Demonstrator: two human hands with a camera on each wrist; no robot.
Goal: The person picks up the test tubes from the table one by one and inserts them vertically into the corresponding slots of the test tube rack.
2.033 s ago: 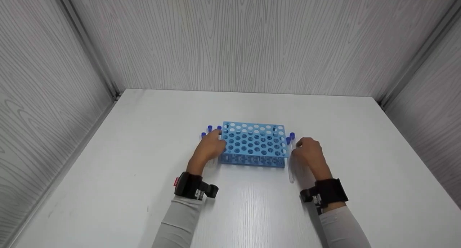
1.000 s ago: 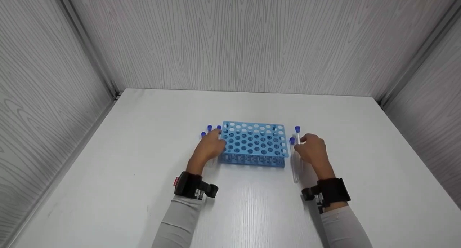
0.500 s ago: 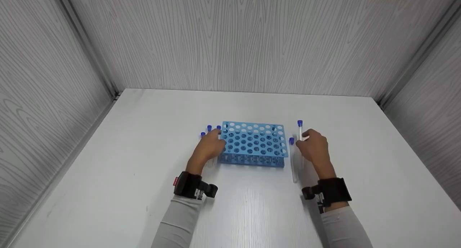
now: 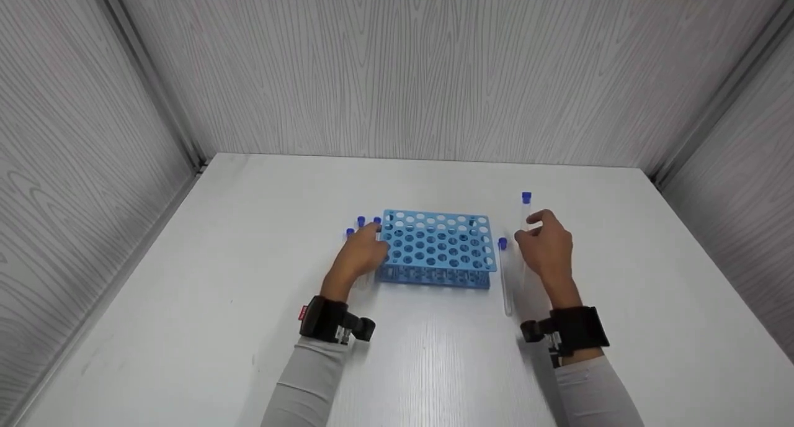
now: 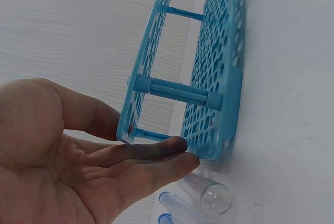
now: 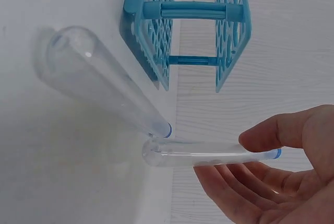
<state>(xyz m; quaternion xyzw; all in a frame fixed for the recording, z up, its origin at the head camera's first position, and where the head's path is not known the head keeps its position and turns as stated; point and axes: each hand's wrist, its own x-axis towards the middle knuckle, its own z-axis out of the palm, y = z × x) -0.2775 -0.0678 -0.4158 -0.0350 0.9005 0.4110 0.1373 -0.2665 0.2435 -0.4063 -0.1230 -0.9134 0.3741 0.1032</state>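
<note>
A blue test tube rack (image 4: pixel 437 267) stands in the middle of the white table. My left hand (image 4: pixel 356 253) holds its left end, thumb at the top plate and fingers along the side in the left wrist view. To the right of the rack, my right hand (image 4: pixel 549 250) pinches a clear test tube (image 6: pixel 209 153) with a blue cap between thumb and fingers. That tube is raised nearly upright, its rounded bottom low near the table. Another blue-capped test tube (image 4: pixel 505 284) lies between the rack and my right hand.
Several blue-capped tubes (image 4: pixel 350 232) lie left of the rack, partly hidden by my left hand. One rounded tube end (image 5: pixel 216 198) sits close to the left fingers. Grey wood-grain panels (image 4: pixel 422 73) stand around the table's back and sides.
My right hand has picked a test tube up from beside the rack, moving it right and tilting it upright. The other right-hand tube shifted slightly right. My left hand has stayed on the rack.
</note>
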